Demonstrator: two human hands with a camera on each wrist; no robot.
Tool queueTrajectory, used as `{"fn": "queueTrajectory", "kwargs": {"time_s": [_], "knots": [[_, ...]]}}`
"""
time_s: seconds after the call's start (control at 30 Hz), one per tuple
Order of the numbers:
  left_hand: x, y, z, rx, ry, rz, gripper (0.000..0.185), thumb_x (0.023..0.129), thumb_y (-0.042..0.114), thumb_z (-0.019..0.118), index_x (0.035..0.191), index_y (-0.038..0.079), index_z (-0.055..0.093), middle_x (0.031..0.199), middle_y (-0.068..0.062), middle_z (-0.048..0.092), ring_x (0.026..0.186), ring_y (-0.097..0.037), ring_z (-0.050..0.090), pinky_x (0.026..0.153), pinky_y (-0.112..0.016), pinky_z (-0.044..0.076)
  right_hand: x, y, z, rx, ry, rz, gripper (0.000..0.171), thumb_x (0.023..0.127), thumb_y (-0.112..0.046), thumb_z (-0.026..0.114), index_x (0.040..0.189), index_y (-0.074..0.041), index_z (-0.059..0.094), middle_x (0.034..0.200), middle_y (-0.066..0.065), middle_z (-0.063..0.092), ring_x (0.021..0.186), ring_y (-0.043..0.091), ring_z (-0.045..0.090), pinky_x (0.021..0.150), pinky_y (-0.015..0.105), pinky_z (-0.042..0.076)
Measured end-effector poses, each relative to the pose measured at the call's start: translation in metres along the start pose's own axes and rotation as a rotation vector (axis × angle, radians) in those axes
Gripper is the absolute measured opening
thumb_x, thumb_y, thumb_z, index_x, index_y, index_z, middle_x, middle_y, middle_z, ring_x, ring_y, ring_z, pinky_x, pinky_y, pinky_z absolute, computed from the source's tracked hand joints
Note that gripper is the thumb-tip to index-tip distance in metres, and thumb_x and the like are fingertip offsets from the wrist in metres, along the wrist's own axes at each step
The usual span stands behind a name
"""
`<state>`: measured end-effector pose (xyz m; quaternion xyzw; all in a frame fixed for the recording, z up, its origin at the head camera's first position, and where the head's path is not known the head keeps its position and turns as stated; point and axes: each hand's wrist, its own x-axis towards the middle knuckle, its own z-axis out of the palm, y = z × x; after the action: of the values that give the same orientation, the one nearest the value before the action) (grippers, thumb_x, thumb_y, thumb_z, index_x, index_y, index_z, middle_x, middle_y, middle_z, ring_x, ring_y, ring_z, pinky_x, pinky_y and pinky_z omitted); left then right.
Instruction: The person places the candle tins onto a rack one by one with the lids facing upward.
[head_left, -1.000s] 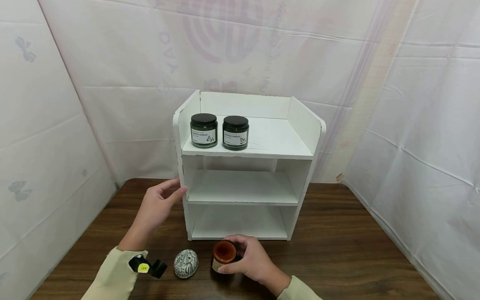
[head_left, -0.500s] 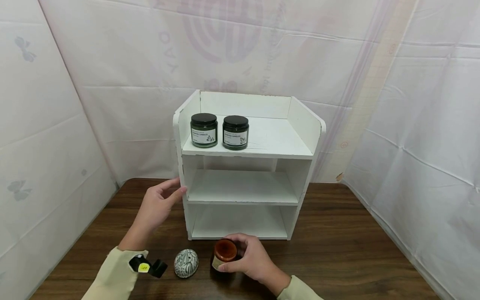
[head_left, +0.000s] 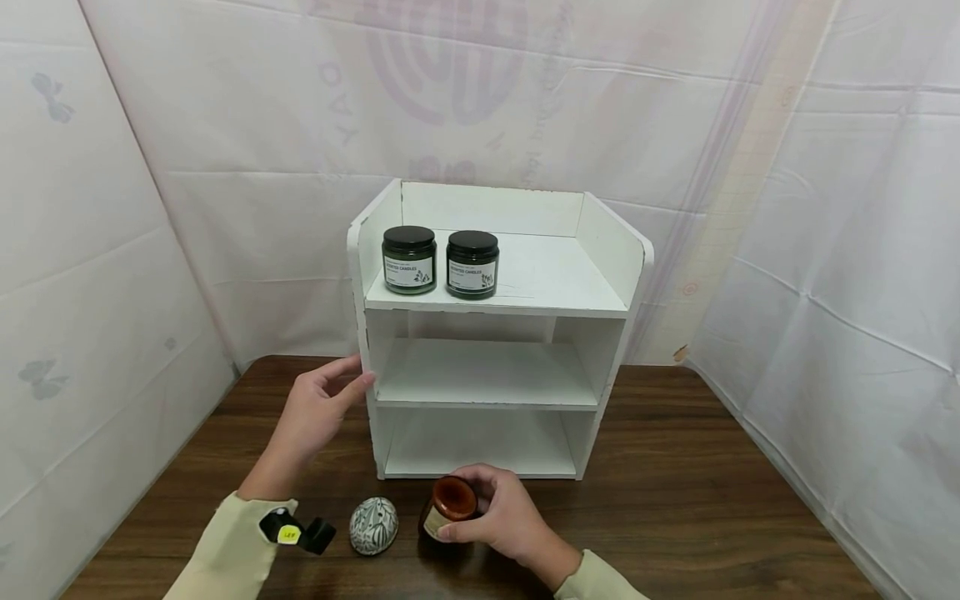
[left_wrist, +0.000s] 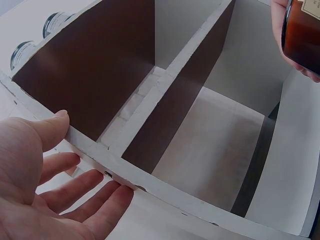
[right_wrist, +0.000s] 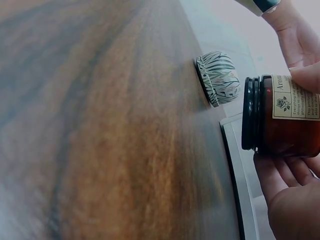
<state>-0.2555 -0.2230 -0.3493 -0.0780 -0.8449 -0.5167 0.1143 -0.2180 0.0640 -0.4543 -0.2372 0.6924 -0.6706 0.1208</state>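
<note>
Left hand (head_left: 311,408), fingers spread, braced flat against shelf unit (head_left: 495,333) side. Beside right hand (head_left: 502,517), patterned egg (head_left: 372,526). Right hand wrapped round amber jar (head_left: 447,508), just off tabletop; best kept upright, lifted clear of shelf edge.

The right hand (head_left: 504,517) now tilts the amber jar (head_left: 447,510) further, its dark lid turning away from the surface's front edge.

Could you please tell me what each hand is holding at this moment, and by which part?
The right hand holds the amber jar by its side wall. The left hand holds nothing; its open fingers rest against the white shelf.
</note>
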Motion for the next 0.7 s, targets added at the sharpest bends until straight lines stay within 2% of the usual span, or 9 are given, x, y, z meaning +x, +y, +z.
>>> {"fn": "queueTrajectory", "kwargs": {"time_s": [0.1,0.33,0.7], "knots": [[-0.0004,0.0008,-0.0001,-0.005,0.001,0.001,0.062,0.1,0.048,0.064,0.15,0.012,0.054,0.146,-0.013,0.059,0.121,-0.026,0.061,0.098,-0.042,0.053,-0.0001,-0.0006,0.0008,-0.011,0.006,-0.004,0.053,0.075,-0.001,0.088,0.122,0.003,0.065,0.117,0.014,0.07,0.1,0.013,0.071,0.086,0.023,0.057],[-0.0001,0.0008,0.0008,-0.039,0.005,0.004,0.06,0.1,0.045,0.066,0.148,0.011,0.056,0.141,-0.013,0.063,0.11,-0.01,0.063,0.088,-0.02,0.053,-0.0006,0.0006,0.0029,-0.029,0.024,-0.002,0.052,0.073,-0.002,0.088,0.119,0.002,0.065,0.114,0.013,0.072,0.097,0.013,0.071,0.083,0.022,0.057],[-0.0008,0.0016,0.0003,-0.03,0.009,0.012,0.058,0.1,0.045,0.065,0.148,0.013,0.056,0.142,-0.011,0.063,0.113,-0.011,0.062,0.087,-0.018,0.052,-0.0021,0.0021,0.0032,-0.013,0.034,0.014,0.05,0.072,-0.002,0.086,0.116,0.004,0.062,0.107,0.009,0.073,0.093,0.014,0.071,0.078,0.024,0.058]]}}
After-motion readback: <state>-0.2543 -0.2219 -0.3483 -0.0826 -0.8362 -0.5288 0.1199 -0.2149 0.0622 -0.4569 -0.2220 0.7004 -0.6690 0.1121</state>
